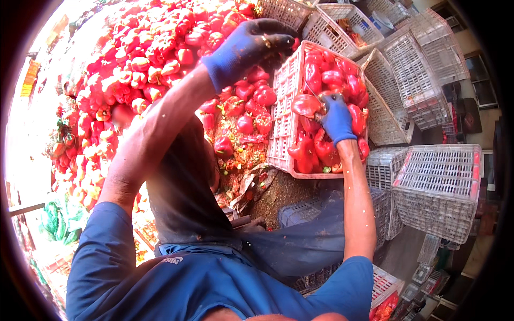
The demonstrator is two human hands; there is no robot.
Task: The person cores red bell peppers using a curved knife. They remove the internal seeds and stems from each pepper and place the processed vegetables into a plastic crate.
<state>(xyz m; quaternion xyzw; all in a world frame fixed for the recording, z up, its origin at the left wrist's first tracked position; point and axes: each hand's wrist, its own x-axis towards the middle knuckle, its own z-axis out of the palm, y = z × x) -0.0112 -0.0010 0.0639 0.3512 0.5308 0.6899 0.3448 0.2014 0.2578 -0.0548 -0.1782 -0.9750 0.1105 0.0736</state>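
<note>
My left hand [251, 49], in a blue glove with a dark palm side, is raised over the far left edge of a crate. Its fingers stretch to the right, and I see nothing held in them. My right hand [338, 119], gloved alike, reaches down into the crate [282, 115] among red bell peppers [333, 77]. Its fingers are closed beside a large red pepper [307, 105], touching or nearly touching it. A thin pale line shows by these fingertips; whether it is a tool cannot be made out.
A large heap of red peppers [140, 64] spreads on the left, with a blurred red shape [123, 115] before it. Pepper scraps and seeds [235, 171] litter the ground by my legs. Stacked plastic crates [436, 184] stand on the right, with others at the back.
</note>
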